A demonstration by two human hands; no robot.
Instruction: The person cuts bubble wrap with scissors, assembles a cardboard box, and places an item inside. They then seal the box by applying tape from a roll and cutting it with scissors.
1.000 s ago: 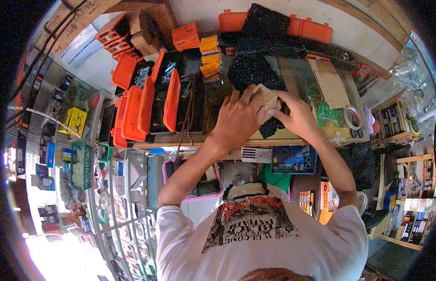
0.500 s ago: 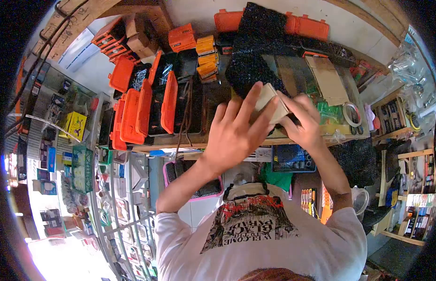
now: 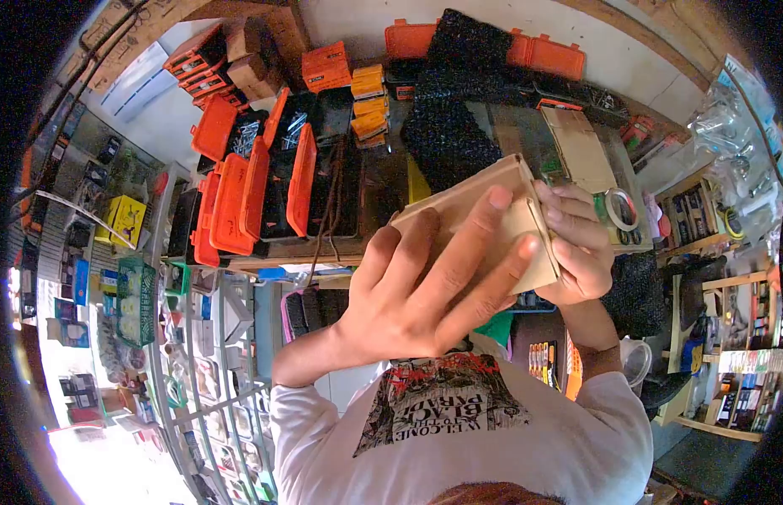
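Note:
A small tan cardboard box [image 3: 516,181] is held up in front of my chest, tilted, with a narrow folded side along its right edge. My left hand [image 3: 433,286] lies across its broad face, some fingers spread and others bent toward the far edge. Gripping the right side is my right hand [image 3: 576,240], its fingers bent at the folded edge. The underside of the box is hidden. Behind it, black mesh-like material [image 3: 450,126] covers part of the workbench [image 3: 383,181].
Orange-lidded black cases [image 3: 240,202] stand open at left, some with screws or nails. Small orange-yellow boxes [image 3: 369,105] are stacked behind. A flat cardboard piece [image 3: 581,147] and a tape roll [image 3: 621,209] lie at right. Stocked shelves [image 3: 135,295] line the left side.
Both hands have brought the cardboard box closer to the camera and slightly lower, and it now looks larger. The left hand is spread further over its face.

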